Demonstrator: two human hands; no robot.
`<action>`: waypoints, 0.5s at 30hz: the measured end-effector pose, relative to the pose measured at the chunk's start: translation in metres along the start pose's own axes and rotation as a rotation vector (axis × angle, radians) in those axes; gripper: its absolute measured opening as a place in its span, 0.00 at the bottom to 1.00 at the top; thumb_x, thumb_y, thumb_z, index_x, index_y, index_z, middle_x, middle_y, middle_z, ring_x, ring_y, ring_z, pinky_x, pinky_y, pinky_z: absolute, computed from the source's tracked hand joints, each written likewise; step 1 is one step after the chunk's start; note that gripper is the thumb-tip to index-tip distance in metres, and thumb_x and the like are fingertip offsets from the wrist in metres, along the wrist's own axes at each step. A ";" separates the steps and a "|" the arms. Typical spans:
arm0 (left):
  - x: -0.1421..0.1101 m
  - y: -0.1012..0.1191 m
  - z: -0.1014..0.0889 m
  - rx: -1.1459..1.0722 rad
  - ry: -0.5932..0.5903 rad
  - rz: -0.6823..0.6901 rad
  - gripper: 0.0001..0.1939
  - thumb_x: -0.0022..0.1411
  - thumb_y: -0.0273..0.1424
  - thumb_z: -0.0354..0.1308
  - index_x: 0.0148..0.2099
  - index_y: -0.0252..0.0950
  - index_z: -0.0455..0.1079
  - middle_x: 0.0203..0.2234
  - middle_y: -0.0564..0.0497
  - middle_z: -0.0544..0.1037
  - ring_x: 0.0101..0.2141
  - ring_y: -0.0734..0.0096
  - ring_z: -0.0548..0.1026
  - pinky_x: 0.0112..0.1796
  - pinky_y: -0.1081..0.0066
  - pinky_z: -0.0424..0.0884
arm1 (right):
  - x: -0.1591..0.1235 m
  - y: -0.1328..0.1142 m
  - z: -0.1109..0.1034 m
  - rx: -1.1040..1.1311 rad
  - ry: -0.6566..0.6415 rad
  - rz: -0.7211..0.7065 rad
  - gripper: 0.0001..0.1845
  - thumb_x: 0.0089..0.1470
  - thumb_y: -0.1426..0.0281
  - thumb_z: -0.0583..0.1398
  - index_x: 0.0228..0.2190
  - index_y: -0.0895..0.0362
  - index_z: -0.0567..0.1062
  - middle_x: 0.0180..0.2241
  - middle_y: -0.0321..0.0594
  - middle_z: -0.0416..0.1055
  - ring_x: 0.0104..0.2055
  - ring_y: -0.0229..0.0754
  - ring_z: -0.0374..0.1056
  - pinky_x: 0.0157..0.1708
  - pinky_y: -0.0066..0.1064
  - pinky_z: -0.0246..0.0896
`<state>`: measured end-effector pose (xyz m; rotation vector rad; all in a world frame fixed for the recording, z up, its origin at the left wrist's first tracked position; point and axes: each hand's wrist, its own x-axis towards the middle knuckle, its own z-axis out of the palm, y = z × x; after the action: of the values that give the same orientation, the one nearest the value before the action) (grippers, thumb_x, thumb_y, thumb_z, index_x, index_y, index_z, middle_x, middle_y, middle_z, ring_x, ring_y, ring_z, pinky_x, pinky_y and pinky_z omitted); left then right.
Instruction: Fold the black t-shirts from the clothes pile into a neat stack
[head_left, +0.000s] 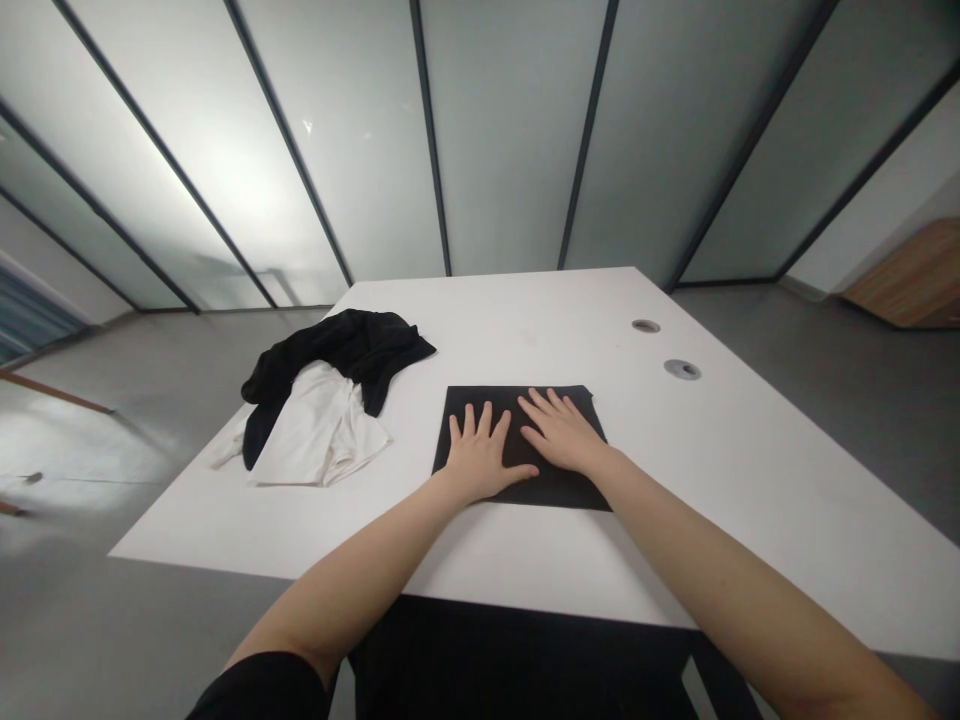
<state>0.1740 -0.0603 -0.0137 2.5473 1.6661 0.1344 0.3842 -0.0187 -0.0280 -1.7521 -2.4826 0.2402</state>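
A flat black rectangle (559, 491) lies on the white table in front of me; whether it is folded cloth or a thin board I cannot tell. On its left half rests my left hand (478, 456), palm down, fingers spread and thumb pointing right. My right hand (561, 430) lies flat across its upper right part, also with fingers apart. Both palms touch the black surface, and neither hand grips anything. The two hands are close together without overlapping. Parts of the rectangle are hidden beneath my hands and right wrist.
To the left on the white table (510, 325) lies a crumpled black garment (349, 345), with a white garment (319, 430) partly over it. Two round cable holes, one grey-rimmed (682, 370), are set at the right. Frosted glass panels (510, 130) stand behind the table.
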 end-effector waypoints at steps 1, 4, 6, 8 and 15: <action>0.000 -0.002 -0.001 -0.007 -0.012 0.017 0.62 0.59 0.73 0.55 0.82 0.40 0.50 0.79 0.34 0.49 0.76 0.21 0.45 0.68 0.26 0.47 | 0.000 0.004 0.000 0.005 0.001 0.000 0.39 0.72 0.51 0.49 0.77 0.50 0.58 0.79 0.43 0.45 0.80 0.63 0.41 0.76 0.61 0.37; 0.000 -0.008 -0.004 -0.017 -0.032 0.099 0.68 0.53 0.75 0.58 0.82 0.41 0.48 0.79 0.33 0.47 0.76 0.21 0.43 0.68 0.25 0.45 | 0.001 0.016 -0.003 0.012 -0.005 0.012 0.40 0.71 0.47 0.50 0.77 0.49 0.57 0.80 0.43 0.45 0.81 0.63 0.41 0.76 0.60 0.37; 0.000 -0.010 -0.006 -0.019 -0.038 0.160 0.68 0.54 0.75 0.57 0.83 0.39 0.46 0.79 0.33 0.46 0.76 0.24 0.42 0.69 0.26 0.44 | 0.002 0.023 -0.005 0.006 0.000 0.026 0.41 0.71 0.47 0.51 0.77 0.50 0.58 0.79 0.45 0.45 0.80 0.64 0.42 0.76 0.60 0.39; -0.002 -0.010 -0.007 -0.023 -0.046 0.227 0.68 0.55 0.75 0.55 0.83 0.38 0.45 0.79 0.33 0.46 0.77 0.27 0.41 0.69 0.27 0.42 | 0.004 0.029 -0.006 -0.005 0.007 0.033 0.40 0.72 0.49 0.50 0.76 0.52 0.59 0.79 0.47 0.47 0.80 0.65 0.44 0.76 0.60 0.40; -0.012 0.004 -0.006 -0.027 -0.061 0.478 0.53 0.69 0.66 0.50 0.82 0.40 0.47 0.79 0.37 0.51 0.78 0.42 0.44 0.72 0.34 0.39 | 0.011 0.041 -0.003 -0.006 0.038 0.041 0.35 0.74 0.57 0.49 0.75 0.54 0.63 0.78 0.49 0.51 0.79 0.64 0.47 0.76 0.60 0.42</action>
<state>0.1724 -0.0726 -0.0079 2.8427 0.9999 0.1095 0.4189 0.0056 -0.0326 -1.7936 -2.4260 0.2002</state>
